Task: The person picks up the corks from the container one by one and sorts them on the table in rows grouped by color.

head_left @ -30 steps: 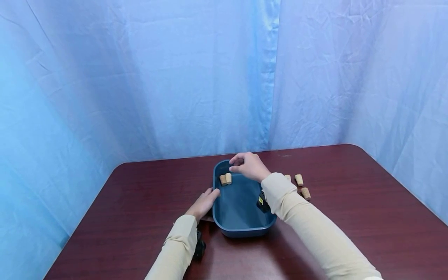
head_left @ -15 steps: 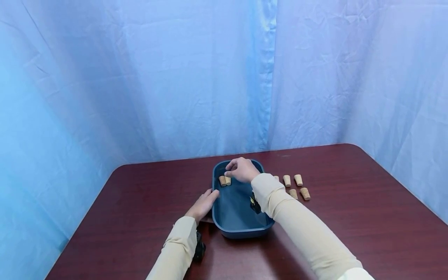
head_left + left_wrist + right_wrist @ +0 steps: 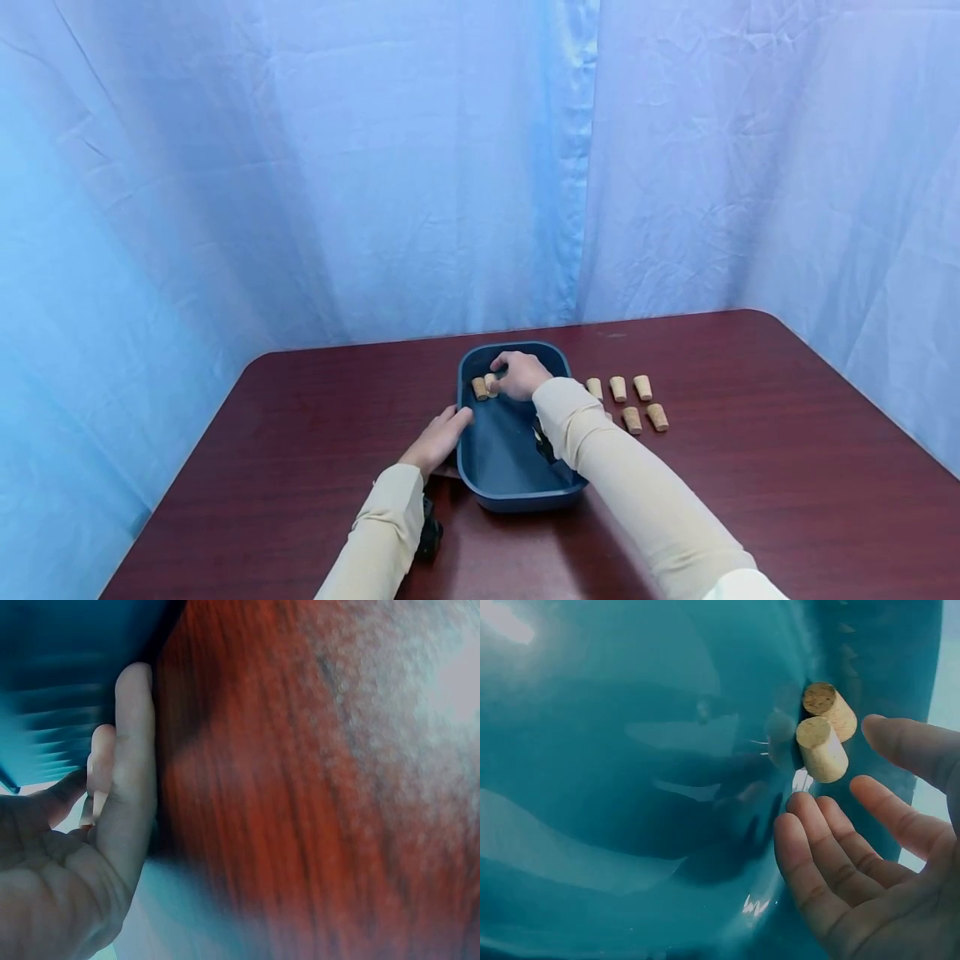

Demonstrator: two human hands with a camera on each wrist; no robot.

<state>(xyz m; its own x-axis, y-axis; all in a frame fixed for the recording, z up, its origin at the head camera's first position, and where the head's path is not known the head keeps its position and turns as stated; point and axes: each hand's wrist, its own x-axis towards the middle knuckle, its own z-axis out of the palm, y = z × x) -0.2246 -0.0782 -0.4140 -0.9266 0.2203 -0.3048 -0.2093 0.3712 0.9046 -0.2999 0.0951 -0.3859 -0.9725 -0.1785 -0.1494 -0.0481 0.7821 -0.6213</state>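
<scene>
A deep blue rectangular tray (image 3: 501, 467) with rounded corners stands on the table. Inside, by its far left wall, two cork stoppers lie side by side: a browner cork (image 3: 838, 716) and a paler cork (image 3: 825, 756). My right hand (image 3: 519, 377) is down in the tray beside them. Its fingers (image 3: 810, 862) are spread and loosely bent around nothing, and the thumb and fingertips are apart from both corks. My left hand (image 3: 438, 437) holds the tray's left side, thumb at the rim. In the left wrist view, its fingers (image 3: 135, 750) lie along the outer wall near the base.
Several more corks stand or lie on the table to the right of the tray, among them a pale cork (image 3: 642, 387) and a brown cork (image 3: 657, 417). My right sleeve partly covers one. The dark red table (image 3: 315, 433) ends at blue curtains (image 3: 420, 167).
My right hand has moved down and slightly left, closer to the corks inside the tray. More of the corks on the table show as the sleeve shifts. The left hand stays still.
</scene>
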